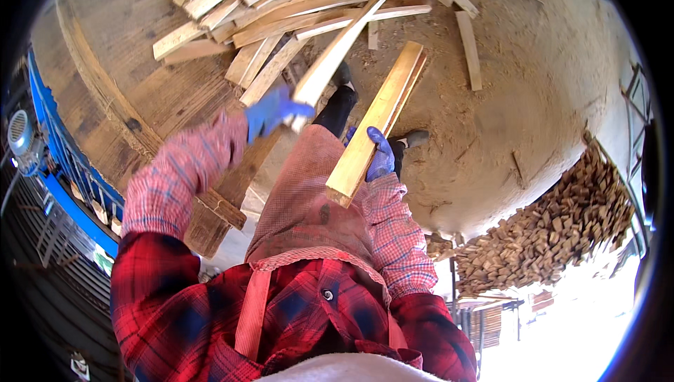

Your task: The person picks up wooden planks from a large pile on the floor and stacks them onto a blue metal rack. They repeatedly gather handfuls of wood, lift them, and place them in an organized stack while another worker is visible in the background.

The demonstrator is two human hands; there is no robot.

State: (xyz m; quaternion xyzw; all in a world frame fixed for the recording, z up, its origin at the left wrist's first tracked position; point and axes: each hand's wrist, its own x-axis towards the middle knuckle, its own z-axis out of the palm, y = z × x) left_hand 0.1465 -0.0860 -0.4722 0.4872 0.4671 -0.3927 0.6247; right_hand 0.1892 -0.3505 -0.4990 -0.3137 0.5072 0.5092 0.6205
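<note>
My left hand (270,112), in a blue glove, is at the near end of a long pale wooden board (340,55). Motion blurs the glove, but its fingers lie across the board's end and appear closed on it. That board slants away to the right, its far end over the pile. My right hand (381,156), in a purple-blue glove, grips a shorter stack of wooden strips (382,115) from its right side. At least two strips lie face to face there, tilted in front of my reddish apron (309,206).
A loose pile of wooden boards (267,3) lies ahead on the floor, with a single strip (468,50) at its right. Blue machinery (70,189) with a motor (20,131) stands left. A heap of short wood blocks (547,227) lies right.
</note>
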